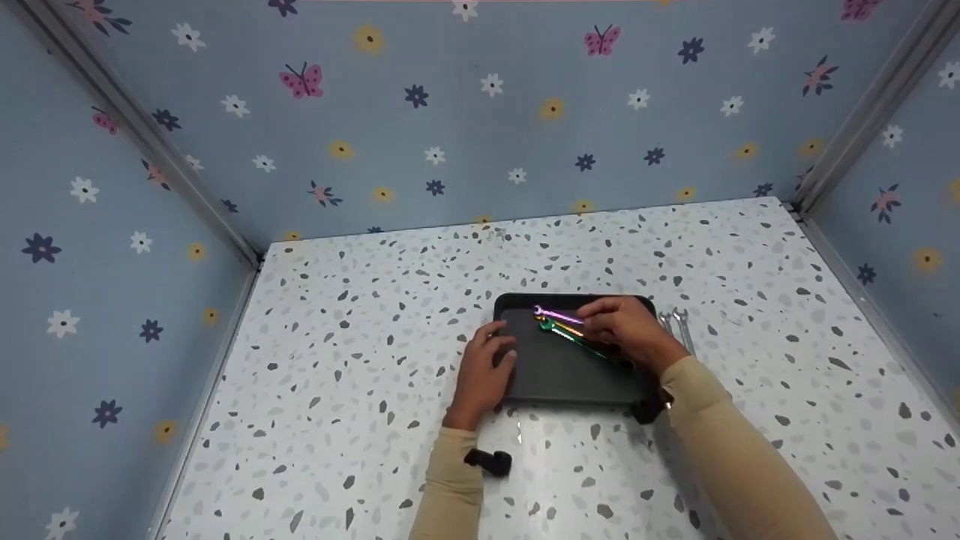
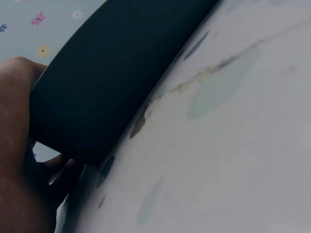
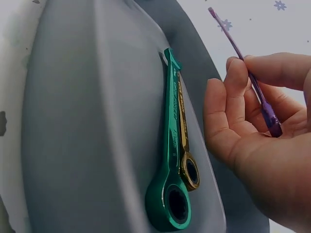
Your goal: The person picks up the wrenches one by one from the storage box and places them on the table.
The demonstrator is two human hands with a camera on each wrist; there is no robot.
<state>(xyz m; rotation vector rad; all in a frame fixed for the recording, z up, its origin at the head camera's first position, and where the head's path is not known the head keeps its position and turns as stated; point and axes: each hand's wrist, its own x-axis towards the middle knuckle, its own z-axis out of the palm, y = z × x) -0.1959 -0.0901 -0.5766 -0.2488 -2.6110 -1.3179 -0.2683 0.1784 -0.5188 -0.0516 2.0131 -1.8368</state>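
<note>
A dark grey tray (image 1: 570, 379) lies on the speckled table. My right hand (image 1: 626, 330) is over its right part and pinches a purple wrench (image 3: 262, 97) between thumb and fingers, its open end pointing away from the palm. Inside the tray a green ratcheting wrench (image 3: 171, 131) and a gold ratcheting wrench (image 3: 183, 121) lie side by side, beneath the right hand in the head view. My left hand (image 1: 482, 375) is at the tray's left edge, thumb and fingers bent about the rim; part of its grip is hidden in the left wrist view.
Silver wrenches (image 1: 682, 330) lie on the table just right of the tray, partly behind the right forearm. The white speckled table (image 1: 360, 360) extends around the tray. Flower-patterned panels (image 1: 450, 120) enclose the table at the back and both sides.
</note>
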